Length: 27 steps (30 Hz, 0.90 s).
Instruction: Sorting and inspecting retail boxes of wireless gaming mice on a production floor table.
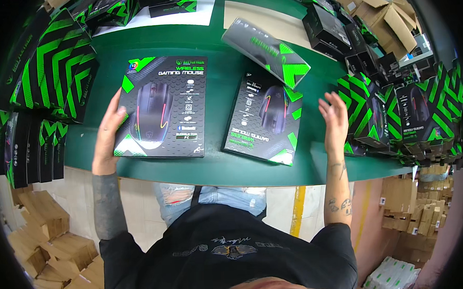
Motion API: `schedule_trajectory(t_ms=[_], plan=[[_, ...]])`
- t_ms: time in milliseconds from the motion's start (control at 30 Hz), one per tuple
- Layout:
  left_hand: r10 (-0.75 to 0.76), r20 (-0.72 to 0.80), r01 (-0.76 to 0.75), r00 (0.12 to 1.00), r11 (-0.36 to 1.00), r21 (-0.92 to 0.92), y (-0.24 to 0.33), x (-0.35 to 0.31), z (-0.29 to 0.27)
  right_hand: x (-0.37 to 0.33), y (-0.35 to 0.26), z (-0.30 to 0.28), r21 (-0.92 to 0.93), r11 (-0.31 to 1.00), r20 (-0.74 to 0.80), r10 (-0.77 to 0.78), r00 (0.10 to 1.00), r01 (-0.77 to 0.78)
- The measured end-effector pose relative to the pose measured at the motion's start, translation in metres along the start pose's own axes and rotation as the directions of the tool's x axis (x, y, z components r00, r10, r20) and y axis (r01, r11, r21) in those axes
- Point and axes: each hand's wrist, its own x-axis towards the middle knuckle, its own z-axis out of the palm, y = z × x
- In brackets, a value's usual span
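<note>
Tabletop (217,171), smooth and green, is bearing a black rectangular cardboard mouse box (160,109) left of its centre, with the left hand (108,132) touching the box, its grip unclear. Apart, the right hand (334,113) is hanging open over the tabletop's right side, while brown cardboard cartons (73,249) are lying below the tabletop's left end.

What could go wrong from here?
The open right hand is near the piled boxes; a sideways swing might knock some over. The slanted box overlaps the upside-down mouse box, so it may slide if that one is moved. The left hand touches a mouse-picture box near the table's front edge; a careless pull could drop it.
</note>
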Motion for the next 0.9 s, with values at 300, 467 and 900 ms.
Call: schedule_trajectory(t_ms=[300,467,900], plan=[[0.051,-0.139,-0.073,0.989,0.984,-0.16,-0.02,-0.003,0.0,0.087,-0.068,0.122,-0.608,0.636,0.391,-0.283,0.876,0.476],[0.317,-0.1,-0.315,0.943,0.948,0.037,-0.021,-0.021,0.009,0.083,-0.065,0.188,-0.718,0.286,0.642,-0.079,0.763,0.634],[0.332,0.09,-0.344,0.939,0.907,0.242,-0.05,-0.034,-0.011,0.068,-0.135,0.098,-0.577,0.318,0.613,-0.441,0.656,0.752]])
